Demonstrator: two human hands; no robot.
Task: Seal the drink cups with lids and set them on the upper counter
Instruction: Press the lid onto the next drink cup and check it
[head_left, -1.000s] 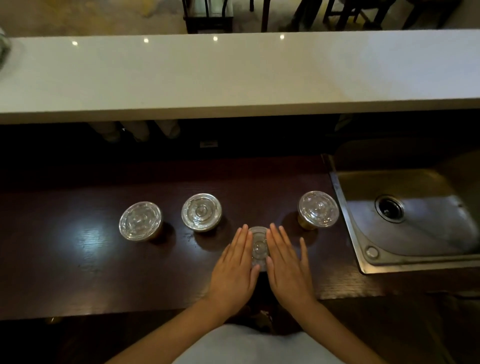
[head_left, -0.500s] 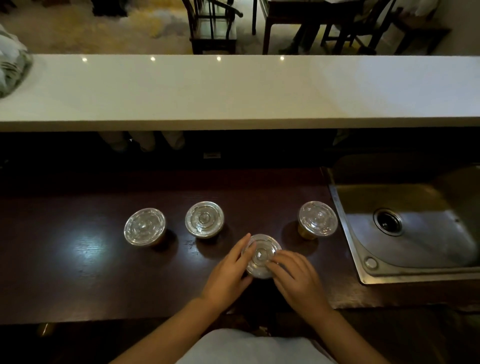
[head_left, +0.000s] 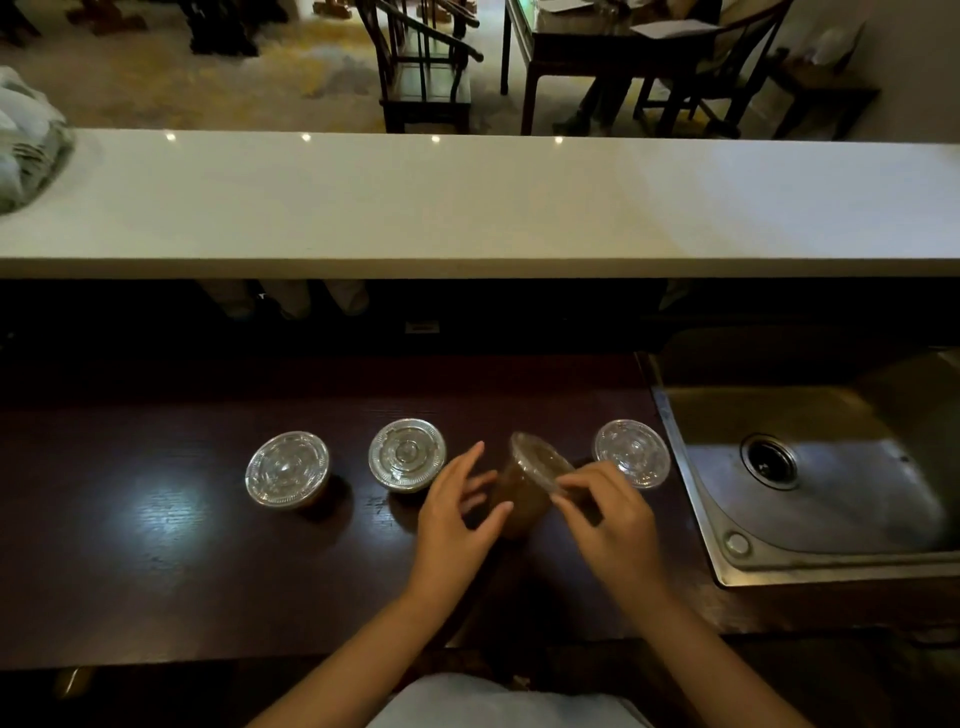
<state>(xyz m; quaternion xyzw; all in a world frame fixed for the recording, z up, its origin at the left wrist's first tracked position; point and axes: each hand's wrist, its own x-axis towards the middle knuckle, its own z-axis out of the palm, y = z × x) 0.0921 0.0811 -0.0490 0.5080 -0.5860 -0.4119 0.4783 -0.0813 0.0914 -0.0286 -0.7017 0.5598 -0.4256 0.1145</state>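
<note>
Four clear cups of brown drink with clear lids are on the dark lower counter (head_left: 156, 545). The cup (head_left: 522, 499) between my hands is tilted, its lid (head_left: 540, 460) facing up and to the left. My left hand (head_left: 457, 509) cups its left side, thumb against the wall. My right hand (head_left: 608, 514) pinches the lid's right rim. Upright lidded cups stand at the left (head_left: 287, 469), centre-left (head_left: 407, 453) and right (head_left: 631, 452). The white upper counter (head_left: 467, 208) runs across the back.
A steel sink (head_left: 810, 483) is set in at the right, next to the rightmost cup. A bundle in a plastic bag (head_left: 26, 140) lies on the upper counter's far left. Wooden chairs and a table stand beyond the counter.
My hands went from pressing flat on the lid to gripping the cup. The cup has been lifted and tipped, and the camera view has risen toward the upper counter.
</note>
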